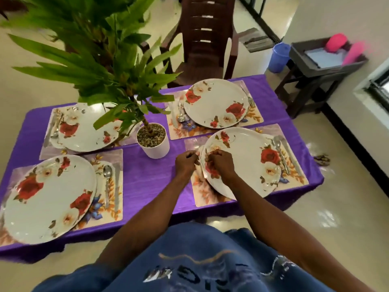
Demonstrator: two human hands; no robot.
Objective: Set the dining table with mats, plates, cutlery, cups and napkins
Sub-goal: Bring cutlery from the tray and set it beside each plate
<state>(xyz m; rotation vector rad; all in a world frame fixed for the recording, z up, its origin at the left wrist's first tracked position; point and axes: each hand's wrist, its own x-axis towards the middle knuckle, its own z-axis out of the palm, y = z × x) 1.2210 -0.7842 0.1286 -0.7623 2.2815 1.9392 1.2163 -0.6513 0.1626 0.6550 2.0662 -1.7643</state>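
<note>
Head view: fingers of both hands curled in, close together at the left rim of the near-right plate (pixel 242 161). Left hand (pixel 186 165) sits just off the rim, over the mat edge; right hand (pixel 220 167) sits over the plate's rose print. They seem to pinch smth small and thin between them, poss. a napkin or cutlery piece, but it's too small and blurred to tell, so grasp state uncertain for both. Judgement: hands work at the plate's left side bc that side of this setting has no cutlery visible yet, while its right side already has some.

Outward: plate sits on a floral mat (pixel 294 175), w/ a spoon (pixel 279 152) and what looks like a knife alongside it on the mat, right of the plate. A 2nd plate rim peeks out under the left edge, so prob. stacked.

Counts: 4 mats, 4 place settings, one per corner of the purple-clothed surface (pixel 147 178). 4 big rose plates on top; near-left plate (pixel 48 199) also shows a 2nd rim beneath. Spoons visible: 4, one at each setting. Fork (pixel 249 100) seen at far-right setting only. Cups: 0 seen. Napkins: none I can confirm.

Potted plant (pixel 152 140) stands mid-surface as centrepiece, leaves covering part of the far-left plate (pixel 88 131). 1 chair (pixel 202 41) at far end.
</note>
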